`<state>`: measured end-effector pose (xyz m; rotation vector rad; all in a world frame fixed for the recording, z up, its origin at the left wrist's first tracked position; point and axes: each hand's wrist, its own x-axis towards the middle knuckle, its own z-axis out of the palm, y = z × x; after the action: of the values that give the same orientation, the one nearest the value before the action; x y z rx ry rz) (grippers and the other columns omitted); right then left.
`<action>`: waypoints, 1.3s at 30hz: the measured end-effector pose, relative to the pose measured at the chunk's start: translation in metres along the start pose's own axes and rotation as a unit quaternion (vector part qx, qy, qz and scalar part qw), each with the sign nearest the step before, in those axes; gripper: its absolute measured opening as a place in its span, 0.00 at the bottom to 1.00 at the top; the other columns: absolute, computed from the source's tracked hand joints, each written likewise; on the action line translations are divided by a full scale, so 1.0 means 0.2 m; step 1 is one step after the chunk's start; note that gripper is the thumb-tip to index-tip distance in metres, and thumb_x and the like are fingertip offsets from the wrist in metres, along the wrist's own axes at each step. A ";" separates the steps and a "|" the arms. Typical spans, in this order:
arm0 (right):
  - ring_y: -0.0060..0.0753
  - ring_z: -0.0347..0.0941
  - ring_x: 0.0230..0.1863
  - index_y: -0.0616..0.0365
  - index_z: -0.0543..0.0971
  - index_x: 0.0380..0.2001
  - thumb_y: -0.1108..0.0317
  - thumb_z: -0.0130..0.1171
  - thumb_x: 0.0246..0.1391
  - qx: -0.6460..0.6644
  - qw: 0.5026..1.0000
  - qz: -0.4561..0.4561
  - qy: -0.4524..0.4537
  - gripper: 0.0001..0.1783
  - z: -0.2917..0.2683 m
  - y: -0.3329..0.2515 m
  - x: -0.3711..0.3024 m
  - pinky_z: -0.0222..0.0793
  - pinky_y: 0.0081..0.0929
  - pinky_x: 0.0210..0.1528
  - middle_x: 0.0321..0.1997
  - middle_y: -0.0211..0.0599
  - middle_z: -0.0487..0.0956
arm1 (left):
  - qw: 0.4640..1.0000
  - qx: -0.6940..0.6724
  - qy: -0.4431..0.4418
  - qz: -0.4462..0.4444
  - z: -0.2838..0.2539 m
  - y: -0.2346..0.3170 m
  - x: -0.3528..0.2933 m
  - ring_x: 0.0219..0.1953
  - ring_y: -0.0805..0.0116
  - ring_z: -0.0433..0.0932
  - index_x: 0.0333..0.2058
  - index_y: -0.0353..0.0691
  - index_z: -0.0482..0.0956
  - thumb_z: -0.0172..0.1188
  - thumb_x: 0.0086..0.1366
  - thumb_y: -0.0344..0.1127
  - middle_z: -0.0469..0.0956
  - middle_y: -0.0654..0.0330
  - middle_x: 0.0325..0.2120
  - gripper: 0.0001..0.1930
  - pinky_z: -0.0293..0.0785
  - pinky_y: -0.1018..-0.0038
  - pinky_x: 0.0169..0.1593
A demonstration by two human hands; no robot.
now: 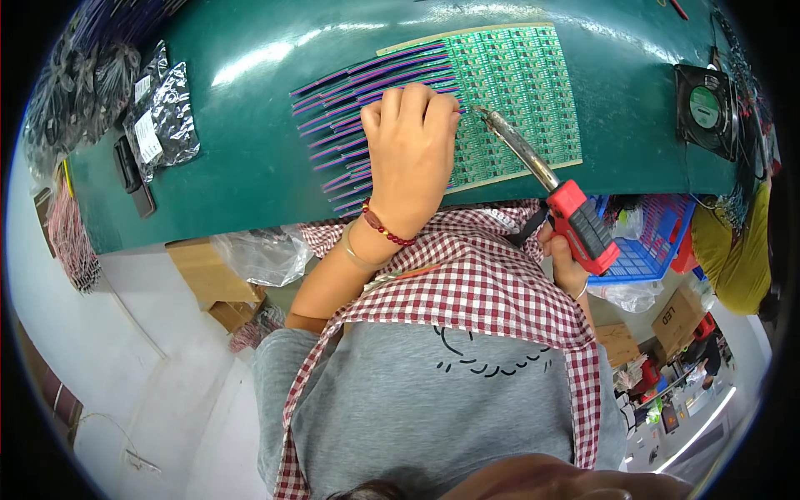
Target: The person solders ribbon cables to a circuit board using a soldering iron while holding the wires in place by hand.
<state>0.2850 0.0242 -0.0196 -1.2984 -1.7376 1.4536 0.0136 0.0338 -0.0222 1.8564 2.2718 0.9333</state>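
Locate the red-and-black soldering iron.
Right of centre in the head view, the red-and-black soldering iron is in the right grip, its metal tip over the rectangular green circuit-board panel.

Well left of both grips lie silvery antistatic bags (177, 108); well right, a black cooling fan (705, 110) and, nearer, a blue plastic basket (645, 265).

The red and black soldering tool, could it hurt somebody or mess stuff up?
Maybe. The soldering tool has its tip close to the left grip, so if hot, it could burn it. A slip might mark the green circuit boards below. If the left grip shifts, the thin wires might slide out of line.
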 end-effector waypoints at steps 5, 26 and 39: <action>0.38 0.76 0.26 0.65 0.81 0.32 0.74 0.62 0.43 -0.034 0.999 -0.017 0.013 0.10 0.02 0.01 0.00 0.70 0.28 0.29 0.29 0.44 0.79 | 1.000 -0.006 -0.006 0.003 0.01 0.00 0.00 0.37 0.63 0.69 0.30 0.44 0.75 0.62 0.53 0.29 0.70 0.63 0.29 0.06 0.60 0.65 0.42; 0.40 0.73 0.22 0.60 0.80 0.28 0.71 0.64 0.41 -0.151 0.982 -0.116 0.005 0.08 0.01 -0.03 0.06 0.66 0.31 0.22 0.26 0.40 0.77 | 1.000 0.009 -0.023 0.008 -0.01 -0.01 0.01 0.36 0.63 0.71 0.30 0.45 0.76 0.65 0.52 0.29 0.72 0.65 0.30 0.07 0.62 0.66 0.42; 0.42 0.77 0.26 0.61 0.81 0.32 0.72 0.65 0.40 -0.132 0.989 -0.068 0.012 0.11 -0.04 0.05 -0.01 0.70 0.31 0.27 0.32 0.44 0.80 | 1.000 0.007 -0.022 0.009 -0.01 0.00 0.01 0.36 0.63 0.72 0.30 0.44 0.76 0.65 0.52 0.29 0.72 0.64 0.30 0.07 0.62 0.66 0.42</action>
<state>0.2953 0.0257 -0.0266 -1.2922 -2.0121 1.1580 0.0116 0.0354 -0.0191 1.8855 2.2461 0.8733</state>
